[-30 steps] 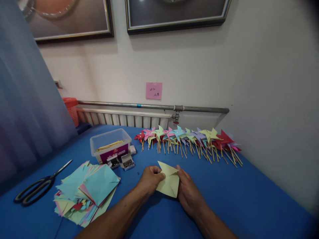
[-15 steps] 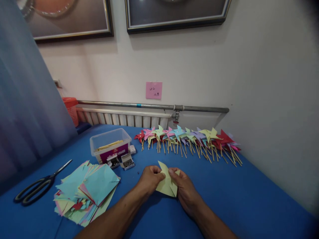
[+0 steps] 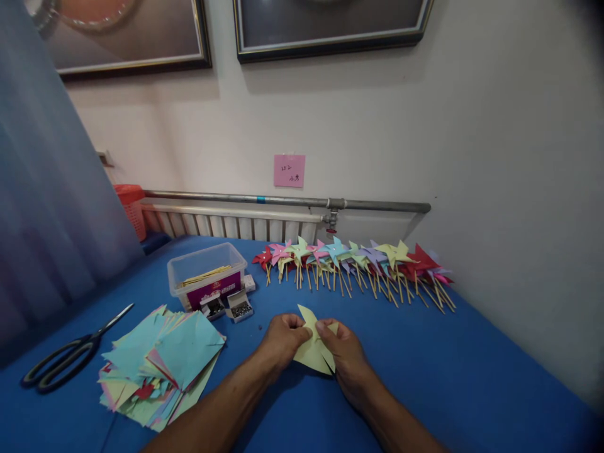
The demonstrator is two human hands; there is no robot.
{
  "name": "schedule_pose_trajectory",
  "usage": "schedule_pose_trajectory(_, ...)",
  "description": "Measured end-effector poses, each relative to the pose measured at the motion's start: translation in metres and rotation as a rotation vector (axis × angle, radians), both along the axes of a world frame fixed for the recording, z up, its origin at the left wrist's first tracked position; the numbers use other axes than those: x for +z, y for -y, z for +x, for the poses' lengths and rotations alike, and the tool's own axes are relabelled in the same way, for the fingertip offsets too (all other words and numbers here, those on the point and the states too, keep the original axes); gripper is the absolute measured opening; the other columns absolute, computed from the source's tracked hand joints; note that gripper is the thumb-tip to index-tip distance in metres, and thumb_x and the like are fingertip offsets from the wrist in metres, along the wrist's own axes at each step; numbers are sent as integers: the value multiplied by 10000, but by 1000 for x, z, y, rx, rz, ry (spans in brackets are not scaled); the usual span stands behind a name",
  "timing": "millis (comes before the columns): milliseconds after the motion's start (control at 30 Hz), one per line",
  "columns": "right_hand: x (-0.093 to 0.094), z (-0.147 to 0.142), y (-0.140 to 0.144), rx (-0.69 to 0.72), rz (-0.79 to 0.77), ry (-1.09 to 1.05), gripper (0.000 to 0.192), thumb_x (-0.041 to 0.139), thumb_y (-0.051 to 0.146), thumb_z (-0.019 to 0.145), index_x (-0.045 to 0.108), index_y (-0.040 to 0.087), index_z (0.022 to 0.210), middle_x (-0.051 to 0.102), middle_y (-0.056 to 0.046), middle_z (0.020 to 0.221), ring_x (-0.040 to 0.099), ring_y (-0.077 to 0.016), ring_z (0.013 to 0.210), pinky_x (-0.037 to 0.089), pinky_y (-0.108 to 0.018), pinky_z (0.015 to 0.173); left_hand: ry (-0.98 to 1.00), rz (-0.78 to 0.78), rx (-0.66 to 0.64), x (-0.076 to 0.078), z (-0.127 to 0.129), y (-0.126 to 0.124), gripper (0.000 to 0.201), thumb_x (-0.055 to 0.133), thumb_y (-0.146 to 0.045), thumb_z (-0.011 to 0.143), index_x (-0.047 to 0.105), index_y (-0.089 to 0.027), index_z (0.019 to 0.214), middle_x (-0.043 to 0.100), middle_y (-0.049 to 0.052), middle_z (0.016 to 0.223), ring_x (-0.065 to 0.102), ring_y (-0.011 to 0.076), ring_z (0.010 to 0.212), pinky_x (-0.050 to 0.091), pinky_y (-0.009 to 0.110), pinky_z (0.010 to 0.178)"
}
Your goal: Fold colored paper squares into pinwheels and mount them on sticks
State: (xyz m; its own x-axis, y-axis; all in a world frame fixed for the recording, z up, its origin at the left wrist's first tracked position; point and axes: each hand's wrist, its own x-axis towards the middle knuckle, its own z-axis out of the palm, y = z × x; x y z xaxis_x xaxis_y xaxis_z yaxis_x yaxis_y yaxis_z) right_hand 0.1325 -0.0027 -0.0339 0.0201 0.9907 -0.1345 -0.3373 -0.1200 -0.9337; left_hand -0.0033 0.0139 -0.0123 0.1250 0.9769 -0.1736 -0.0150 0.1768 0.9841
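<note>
Between my hands is a pale yellow sheet of paper (image 3: pixel 312 353) with slits cut in from its corners and some of its flaps bent up. My left hand (image 3: pixel 285 336) pinches it along the left side, thumb on top. On the right side my right hand (image 3: pixel 343 343) grips it, the thumb pressing near the middle. Both hands are closed on the paper just above the blue tabletop (image 3: pixel 406 371). The undersides of the fingers are hidden.
On the left lie a stack of coloured paper (image 3: pixel 189 346) and black-handled scissors (image 3: pixel 78 352). Behind stand a clear plastic box (image 3: pixel 207 258) of sticks and small open boxes of pins (image 3: pixel 240 308). Finished paper pinwheels (image 3: pixel 335 250) line the back, before a radiator (image 3: pixel 236 223).
My right thumb has shifted slightly inward over the paper's middle. The view has moved a little; otherwise both hands keep their hold.
</note>
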Motion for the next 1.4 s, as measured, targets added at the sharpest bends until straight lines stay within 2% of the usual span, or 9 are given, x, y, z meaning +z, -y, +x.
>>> schedule_pose_trajectory(467, -2, 0, -2, -72, 19, 78, 412, 814, 516, 642, 608, 210, 825, 645, 34, 602, 553, -147, 512, 426, -254, 493, 44, -8, -7, -4, 1, -1, 270, 736, -330, 587, 511, -182, 597, 510, -46, 482, 391, 75, 419, 279, 229, 450)
schedule_pose_trajectory(700, 1, 1, -2, -104, 86, 241, 323, 741, 480, 683, 597, 215, 799, 594, 44, 579, 513, -138, 491, 396, -242, 462, 53, -35, 0, 5, 1, 2, 281, 747, -342, 572, 522, -177, 600, 506, -48, 477, 396, 76, 430, 279, 228, 460)
schedule_pose_trajectory(900, -2, 4, -3, -130, 163, 391, 273, 665, 468, 733, 596, 216, 811, 603, 25, 614, 527, -151, 518, 413, -248, 479, 53, -19, -1, 4, 1, 2, 318, 756, -377, 545, 508, -181, 580, 496, -49, 468, 381, 74, 427, 267, 229, 458)
schedule_pose_trajectory(1233, -6, 3, -2, -133, 166, 412, 290, 650, 496, 754, 586, 222, 827, 601, 26, 608, 538, -159, 512, 394, -249, 465, 46, -16, 25, 3, 3, 2, 349, 788, -342, 514, 480, -186, 559, 507, -49, 478, 408, 75, 427, 298, 225, 456)
schedule_pose_trajectory(1400, -3, 1, -2, -110, 154, 314, 305, 684, 473, 724, 580, 227, 872, 622, 33, 658, 567, -166, 549, 443, -268, 508, 40, -27, 62, 0, 4, 0, 326, 783, -311, 532, 483, -186, 556, 509, -49, 464, 416, 78, 418, 294, 220, 446)
